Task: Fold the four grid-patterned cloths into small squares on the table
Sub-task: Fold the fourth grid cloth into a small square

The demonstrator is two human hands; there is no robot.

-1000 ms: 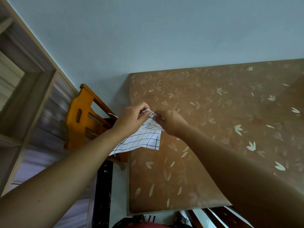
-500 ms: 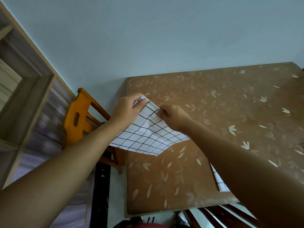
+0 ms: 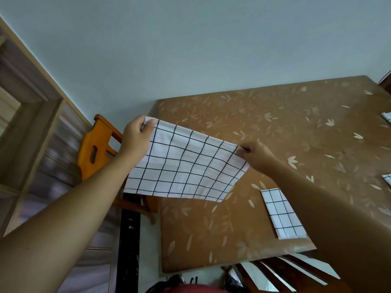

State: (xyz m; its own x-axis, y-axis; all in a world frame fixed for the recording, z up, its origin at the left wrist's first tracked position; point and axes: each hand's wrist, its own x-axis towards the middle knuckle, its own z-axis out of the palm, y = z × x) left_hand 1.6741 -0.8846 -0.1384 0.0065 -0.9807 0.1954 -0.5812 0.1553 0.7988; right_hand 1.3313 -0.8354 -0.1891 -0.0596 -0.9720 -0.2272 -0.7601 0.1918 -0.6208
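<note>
A white cloth with a black grid [image 3: 184, 163] hangs spread in the air over the table's left edge. My left hand [image 3: 136, 137] pinches its upper left corner and my right hand [image 3: 257, 156] pinches its upper right corner. A folded grid cloth [image 3: 282, 214] lies flat on the brown leaf-patterned table [image 3: 275, 123], partly hidden under my right forearm. Bits of two more grid cloths [image 3: 387, 118] [image 3: 387, 178] show at the right edge of the view.
An orange wooden chair [image 3: 97, 144] stands to the left of the table, against the wall. A wooden shelf unit [image 3: 27, 127] fills the left side. A dark slatted chair [image 3: 285, 273] sits at the table's near edge.
My hands have moved apart and pulled the cloth open wide. The view has shifted, so the folded cloths on the table now show.
</note>
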